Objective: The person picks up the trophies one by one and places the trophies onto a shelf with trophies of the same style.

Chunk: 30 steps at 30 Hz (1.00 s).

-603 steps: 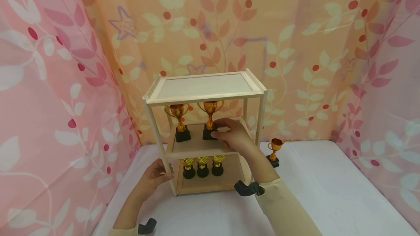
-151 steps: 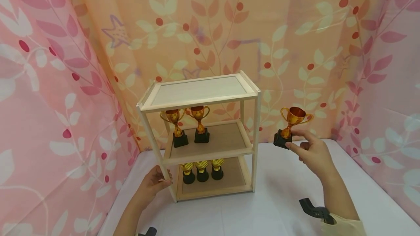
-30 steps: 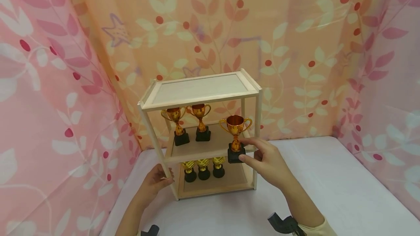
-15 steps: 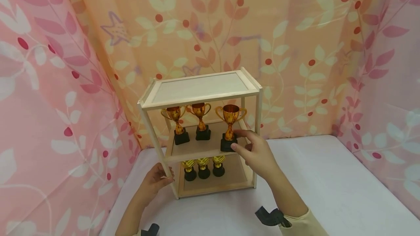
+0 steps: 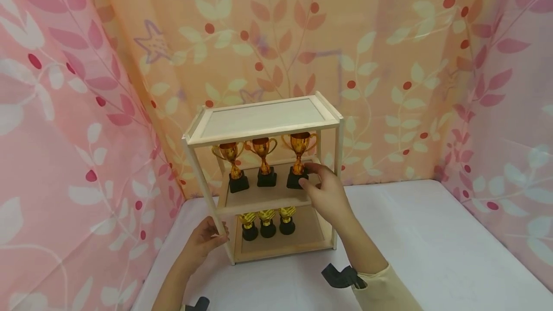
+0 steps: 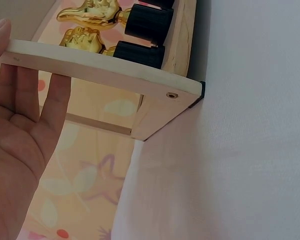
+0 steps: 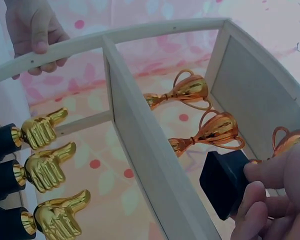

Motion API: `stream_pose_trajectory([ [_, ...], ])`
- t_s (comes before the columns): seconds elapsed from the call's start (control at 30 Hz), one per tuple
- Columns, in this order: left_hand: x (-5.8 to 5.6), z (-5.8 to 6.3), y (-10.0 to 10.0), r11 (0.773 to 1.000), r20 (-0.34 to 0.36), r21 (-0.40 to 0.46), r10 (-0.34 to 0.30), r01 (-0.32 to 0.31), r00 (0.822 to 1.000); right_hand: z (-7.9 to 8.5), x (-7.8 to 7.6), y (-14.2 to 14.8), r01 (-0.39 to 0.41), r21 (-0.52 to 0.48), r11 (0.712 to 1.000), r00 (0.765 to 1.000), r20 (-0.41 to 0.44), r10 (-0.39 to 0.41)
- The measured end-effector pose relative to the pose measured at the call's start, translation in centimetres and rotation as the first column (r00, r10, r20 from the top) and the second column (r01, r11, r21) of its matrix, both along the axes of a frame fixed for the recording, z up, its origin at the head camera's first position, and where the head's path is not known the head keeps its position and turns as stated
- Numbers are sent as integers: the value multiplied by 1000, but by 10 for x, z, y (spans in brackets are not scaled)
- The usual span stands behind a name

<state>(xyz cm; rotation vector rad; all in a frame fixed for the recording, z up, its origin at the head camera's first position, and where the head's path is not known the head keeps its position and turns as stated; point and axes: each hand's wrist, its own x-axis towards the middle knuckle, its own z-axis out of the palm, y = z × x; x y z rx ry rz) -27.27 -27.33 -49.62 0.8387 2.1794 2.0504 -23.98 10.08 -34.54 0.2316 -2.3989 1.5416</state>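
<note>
My right hand (image 5: 330, 196) pinches a gold trophy cup (image 5: 299, 150) by its black square base (image 7: 222, 182), inside the right part of the middle shelf (image 5: 259, 199). Whether the base touches the board, I cannot tell. To its left, two matching trophy cups (image 5: 231, 157) (image 5: 262, 155) stand upright on that shelf. My left hand (image 5: 202, 241) grips the front left post (image 6: 90, 62) of the pale wooden rack (image 5: 268, 133), thumb on one side and fingers on the other. Several fingers of the right hand are partly hidden in the head view.
On the bottom shelf (image 5: 285, 248) three gold thumbs-up trophies (image 7: 55, 172) with round black bases stand in a row at the left. A white-covered table (image 5: 410, 244) carries the rack. Patterned curtains (image 5: 389, 61) close off the back and both sides.
The right hand released the second cup, picked up the third from right of the rack, and carried it left, then inward over the middle shelf. The left hand stayed on the post.
</note>
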Motion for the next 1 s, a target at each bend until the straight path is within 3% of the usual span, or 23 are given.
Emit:
stream_pose_trajectory([
  [0.33, -1, 0, -1, 1000, 1, -22, 17, -17, 1000, 7, -18, -8, 55, 68, 996, 998, -20, -54],
  [1.0, -1, -3, 0, 999, 6, -29, 38, -38, 999, 2, -44, -13, 98, 36, 995, 995, 16, -98],
])
